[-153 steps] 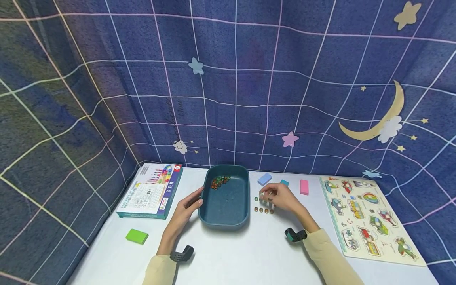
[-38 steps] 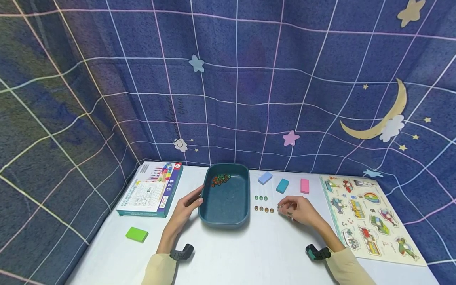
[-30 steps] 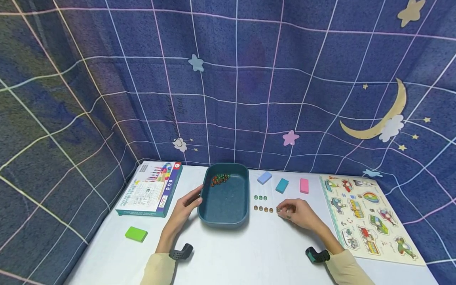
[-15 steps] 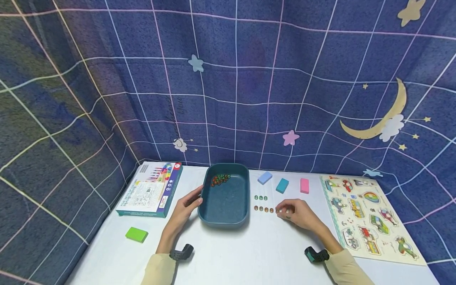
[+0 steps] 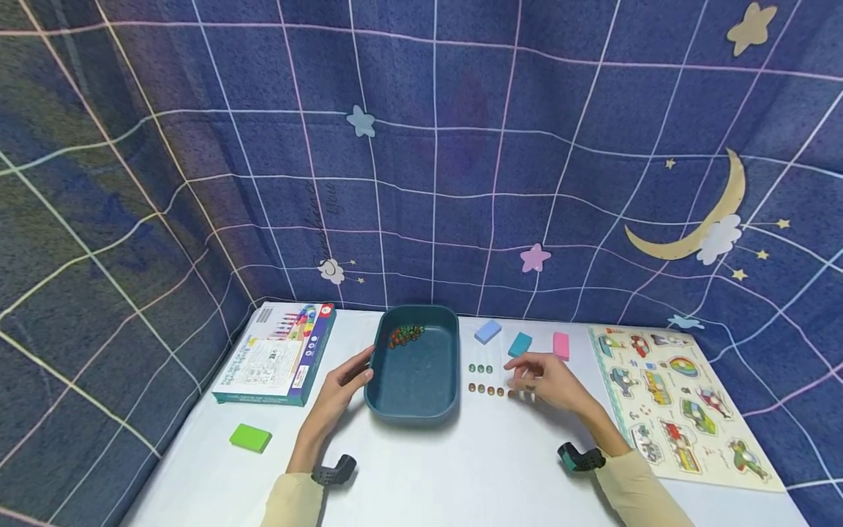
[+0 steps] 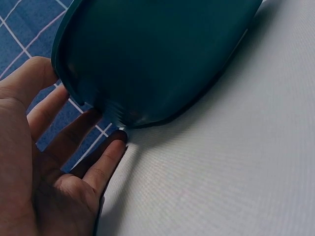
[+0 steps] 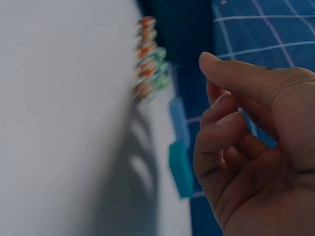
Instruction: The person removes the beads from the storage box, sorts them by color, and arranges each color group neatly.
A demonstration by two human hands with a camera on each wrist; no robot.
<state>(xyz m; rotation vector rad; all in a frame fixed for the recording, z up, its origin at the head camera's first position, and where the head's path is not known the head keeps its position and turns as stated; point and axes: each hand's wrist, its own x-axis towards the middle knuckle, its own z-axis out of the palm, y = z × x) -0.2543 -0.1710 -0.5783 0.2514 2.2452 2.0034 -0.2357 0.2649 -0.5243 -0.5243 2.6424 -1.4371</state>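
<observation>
My left hand (image 5: 337,391) rests at the left side of a dark teal tub (image 5: 411,419). In the left wrist view, the thumb and fingertips touch its rim, fingers fairly straight. Inside the tub, orange and green marbles (image 5: 405,335) lie in the far left corner. Right of the tub are a row of green marbles (image 5: 481,369) and, nearer, a row of orange marbles (image 5: 490,391). My right hand (image 5: 549,380) hovers at the right end of these rows. Its thumb and index tip are apart and its other fingers loosely curled; nothing shows between them.
Blue (image 5: 488,331), teal (image 5: 520,344) and pink blocks (image 5: 560,345) lie behind the right hand. A picture puzzle board (image 5: 685,410) is at the right. A printed box (image 5: 276,359) and a green block (image 5: 250,438) lie at the left.
The right hand has put an orange marble at its row's right end, then drawn its fingertips apart and slightly up. Earlier it worked at the green row. The left hand stays at the tub.
</observation>
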